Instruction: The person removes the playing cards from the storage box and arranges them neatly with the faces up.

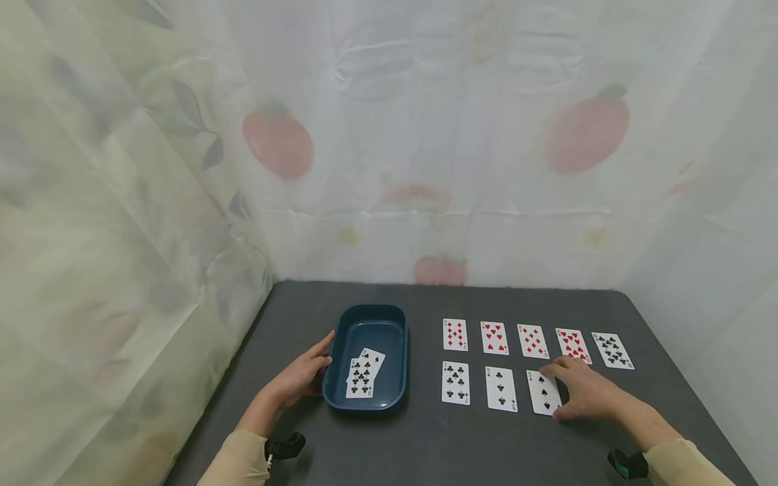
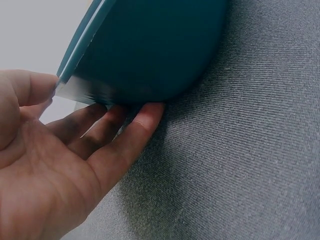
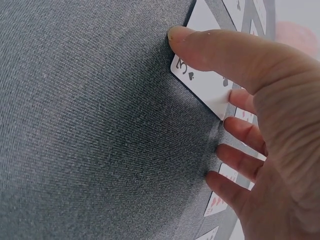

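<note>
A dark blue rectangular tray [image 1: 379, 335] stands on the table, with a nine of clubs [image 1: 359, 386] lying over a spade card [image 1: 375, 358] inside. My left hand [image 1: 296, 379] grips the tray's left side. In the left wrist view the thumb is on the rim and the fingertips press the outer wall. At the right, my right hand [image 1: 586, 390] holds the three of spades [image 1: 539, 393] at its edges, close to the tabletop. The right wrist view shows the thumb over one corner and the index fingertip at another edge; the other fingers are spread.
Beside the three of spades lie a three of clubs [image 1: 501, 389] and a seven of clubs [image 1: 456, 383]. Behind them runs a row of several face-up cards, from a diamond card [image 1: 454, 335] to a club card [image 1: 612, 351]. A fruit-printed curtain [image 1: 389, 243] hangs along the table's back edge.
</note>
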Available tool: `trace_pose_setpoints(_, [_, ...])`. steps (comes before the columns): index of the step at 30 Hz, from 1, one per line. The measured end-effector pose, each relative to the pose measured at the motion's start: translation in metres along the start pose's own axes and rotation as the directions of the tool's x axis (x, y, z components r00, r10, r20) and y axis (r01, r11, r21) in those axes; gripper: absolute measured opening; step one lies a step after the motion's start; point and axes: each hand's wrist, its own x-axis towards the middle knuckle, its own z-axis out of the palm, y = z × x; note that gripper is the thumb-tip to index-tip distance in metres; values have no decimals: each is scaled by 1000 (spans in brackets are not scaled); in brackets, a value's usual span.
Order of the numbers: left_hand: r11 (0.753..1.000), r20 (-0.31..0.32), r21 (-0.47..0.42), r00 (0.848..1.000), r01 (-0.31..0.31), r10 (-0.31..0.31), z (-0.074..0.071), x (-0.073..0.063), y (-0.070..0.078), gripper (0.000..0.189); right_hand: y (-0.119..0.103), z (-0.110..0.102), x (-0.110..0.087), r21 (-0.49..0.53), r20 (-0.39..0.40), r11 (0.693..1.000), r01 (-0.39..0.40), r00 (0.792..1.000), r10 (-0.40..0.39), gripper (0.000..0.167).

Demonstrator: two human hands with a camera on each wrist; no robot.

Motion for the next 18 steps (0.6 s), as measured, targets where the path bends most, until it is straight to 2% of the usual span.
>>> trace_pose_setpoints(10, [1000, -13, 15, 1000, 8, -7, 0, 1, 2, 62, 0, 0, -1, 8, -3, 1000, -6, 1000, 7, 81])
trace_pose_setpoints(18, [1000, 1, 24, 1000, 5, -5, 0, 0, 2, 63, 0, 0, -2, -1, -6, 1000, 1, 1000, -1, 81])
